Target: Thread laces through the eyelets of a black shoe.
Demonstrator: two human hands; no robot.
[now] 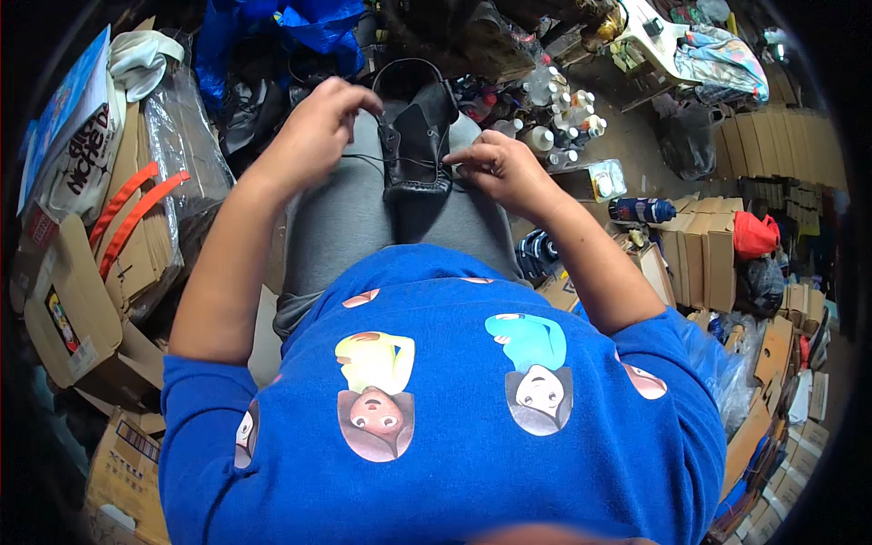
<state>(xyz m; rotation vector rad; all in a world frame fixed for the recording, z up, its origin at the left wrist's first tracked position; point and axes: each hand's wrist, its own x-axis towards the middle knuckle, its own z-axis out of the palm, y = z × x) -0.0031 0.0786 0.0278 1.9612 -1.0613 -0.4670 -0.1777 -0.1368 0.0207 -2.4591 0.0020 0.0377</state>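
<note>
A black leather shoe [418, 145] lies across my grey-trousered thighs [341, 213], its toe pointing toward me. Puckered stitching shows along the toe's edge. Dark thread [363, 159] crosses over the shoe from the underside of my left hand to the fingertips of my right. My left hand [318, 127] is beside the shoe's left side, fingers curled closed; what they grip is hidden. At the right edge, near the stitching, my right hand [504, 168] pinches the thread with thumb and forefinger. Whether a needle is there is too small to tell.
Cardboard boxes [68, 309] and plastic-wrapped card with orange straps [136, 218] stand on my left. Several white-capped bottles [563, 113] cluster ahead to the right. A dark blue bottle [641, 211] lies near stacked cartons [699, 245]. Blue plastic sheeting [309, 36] is at the far left.
</note>
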